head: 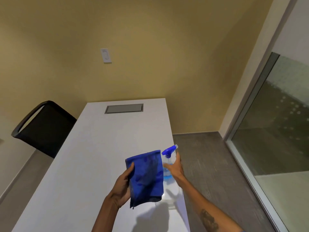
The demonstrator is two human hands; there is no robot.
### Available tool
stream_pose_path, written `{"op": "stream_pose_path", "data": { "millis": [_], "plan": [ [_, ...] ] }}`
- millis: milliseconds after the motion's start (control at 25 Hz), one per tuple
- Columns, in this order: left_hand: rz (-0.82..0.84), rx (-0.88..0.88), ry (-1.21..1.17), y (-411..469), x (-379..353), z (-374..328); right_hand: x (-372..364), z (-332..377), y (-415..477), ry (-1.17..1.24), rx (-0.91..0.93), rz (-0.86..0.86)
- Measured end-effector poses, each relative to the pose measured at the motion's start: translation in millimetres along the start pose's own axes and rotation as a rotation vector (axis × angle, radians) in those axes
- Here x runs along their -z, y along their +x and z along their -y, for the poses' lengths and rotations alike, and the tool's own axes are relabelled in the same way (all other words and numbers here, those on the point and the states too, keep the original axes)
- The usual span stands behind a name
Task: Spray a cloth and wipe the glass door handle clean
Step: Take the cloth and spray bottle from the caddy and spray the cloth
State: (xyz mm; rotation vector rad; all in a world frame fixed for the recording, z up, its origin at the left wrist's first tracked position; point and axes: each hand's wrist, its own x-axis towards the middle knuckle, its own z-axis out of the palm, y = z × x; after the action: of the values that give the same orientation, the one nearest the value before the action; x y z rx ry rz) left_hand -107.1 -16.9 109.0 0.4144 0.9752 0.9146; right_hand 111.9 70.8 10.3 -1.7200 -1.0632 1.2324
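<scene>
With the left hand [122, 185] pinching the blue cloth [145, 177] upright and the right hand [174, 166] wrapped round the spray bottle [168, 162] just beside it, the nozzle probably needs turning toward the cloth's face before squeezing.

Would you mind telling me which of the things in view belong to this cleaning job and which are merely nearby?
Part of the job:
- blue cloth, held up in the left hand
- spray bottle, gripped by the right hand
- glass door at right; its handle is not in view

Merely nearby:
- white table
- black chair
- wall switch
- grey hatch in the table top
</scene>
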Motion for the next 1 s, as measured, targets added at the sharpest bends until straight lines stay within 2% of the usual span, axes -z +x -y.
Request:
{"op": "stream_pose_path", "data": {
  "millis": [120, 280, 480, 600, 720, 880, 1000],
  "plan": [
    [0.0, -0.004, -0.006, 8.0, 11.0, -12.4, -25.9, -1.5, 16.5, -0.024, -0.019, -0.116],
    [-0.007, -0.023, -0.034, 21.5, 22.1, -27.9, -44.7, -0.8, 27.4, 0.062, -0.04, -0.261],
    [-0.013, -0.049, -0.071, 35.5, 18.7, -36.1, -46.4, -16.3, 36.5, 0.057, -0.006, -0.273],
    [0.007, -0.057, -0.084, 42.4, 14.3, -37.5, -38.9, -13.7, 23.9, 0.018, 0.122, -0.303],
    [0.021, -0.075, -0.06, 45.9, 11.0, -41.6, -20.9, -5.8, 2.3, 0.019, 0.248, -0.232],
    [0.042, -0.119, -0.011, 44.5, 3.3, -55.9, 16.7, 21.7, -29.4, -0.024, 0.488, -0.218],
    [0.039, -0.161, 0.044, 43.9, -10.7, -66.7, 46.6, 49.1, -56.4, 0.024, 0.574, -0.204]
  ]
}}
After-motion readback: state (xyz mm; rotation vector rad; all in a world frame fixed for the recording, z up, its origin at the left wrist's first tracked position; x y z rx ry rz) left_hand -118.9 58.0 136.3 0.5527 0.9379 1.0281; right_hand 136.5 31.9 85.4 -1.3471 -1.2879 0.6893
